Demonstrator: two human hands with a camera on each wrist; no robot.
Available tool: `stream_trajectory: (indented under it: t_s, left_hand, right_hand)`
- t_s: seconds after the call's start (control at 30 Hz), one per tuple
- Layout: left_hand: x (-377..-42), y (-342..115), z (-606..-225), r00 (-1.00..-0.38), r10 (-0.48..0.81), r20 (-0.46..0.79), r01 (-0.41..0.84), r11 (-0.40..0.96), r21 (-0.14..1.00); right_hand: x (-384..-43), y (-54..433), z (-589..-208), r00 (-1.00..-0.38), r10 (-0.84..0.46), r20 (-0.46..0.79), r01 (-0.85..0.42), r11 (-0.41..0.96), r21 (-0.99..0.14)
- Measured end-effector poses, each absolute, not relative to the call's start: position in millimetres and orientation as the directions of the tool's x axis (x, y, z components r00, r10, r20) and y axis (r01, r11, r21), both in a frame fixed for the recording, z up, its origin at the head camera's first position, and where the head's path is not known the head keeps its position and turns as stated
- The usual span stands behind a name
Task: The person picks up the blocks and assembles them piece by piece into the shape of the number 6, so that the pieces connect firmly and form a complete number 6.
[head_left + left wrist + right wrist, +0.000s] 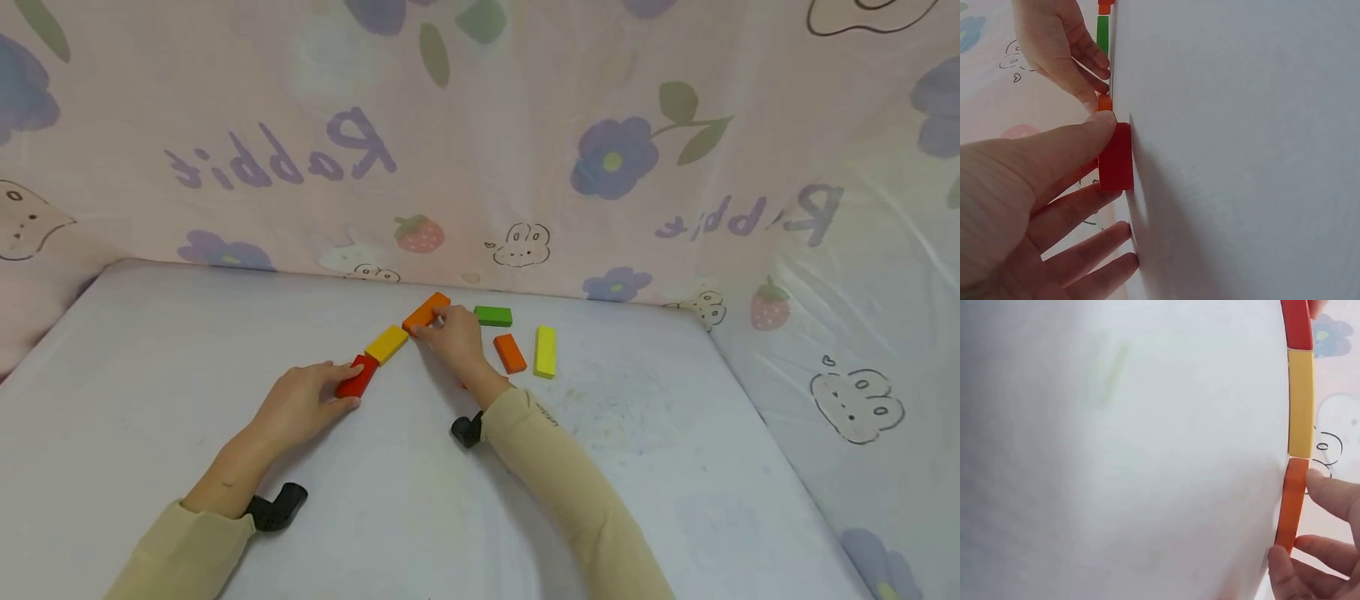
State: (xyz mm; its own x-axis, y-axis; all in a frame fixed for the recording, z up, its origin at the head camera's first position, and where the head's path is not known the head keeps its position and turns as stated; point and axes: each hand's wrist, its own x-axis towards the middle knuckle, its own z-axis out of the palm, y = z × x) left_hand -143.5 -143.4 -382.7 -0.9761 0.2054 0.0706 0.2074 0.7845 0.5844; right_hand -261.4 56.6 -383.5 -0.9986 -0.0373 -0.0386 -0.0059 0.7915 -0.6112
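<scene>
My left hand (296,404) pinches a red block (357,377) between thumb and fingers at the near end of a slanting row on the table. In the left wrist view the thumb lies over one end of that red block (1116,156). A yellow-orange block (387,345) continues the row, its end meeting the red one. Beyond it, my right hand (459,337) grips an orange block (424,313) by its ends. In the right wrist view the orange block (1292,503) meets the yellow-orange block (1301,403) end to end, at a slight angle.
Right of the row lie a green block (493,316), a small orange block (510,354) and a lime-yellow block (545,352). Something red peeks out by the right wrist, mostly hidden. A printed curtain (480,183) rises behind the white table (390,500).
</scene>
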Motion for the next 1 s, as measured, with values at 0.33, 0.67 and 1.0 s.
stream_trajectory:
  t_s: [0.33,0.67,1.0]
  left_hand:
    - [-142.4,-142.8,-381.2,-0.976,0.206,0.073,0.210,0.787,0.581]
    - [-142.1,-143.2,-381.7,-0.976,0.206,0.067,0.206,0.787,0.581]
    - [-144.0,-143.5,-382.4,-0.974,0.211,0.080,0.218,0.786,0.579]
  right_hand:
    - [-259.4,52.3,-382.8,-0.999,-0.027,-0.042,0.003,0.807,-0.591]
    - [-258.3,48.7,-383.1,-0.999,-0.039,-0.011,-0.028,0.854,-0.520]
    - [-255.5,46.8,-380.7,-0.995,-0.089,0.034,-0.095,0.916,-0.390]
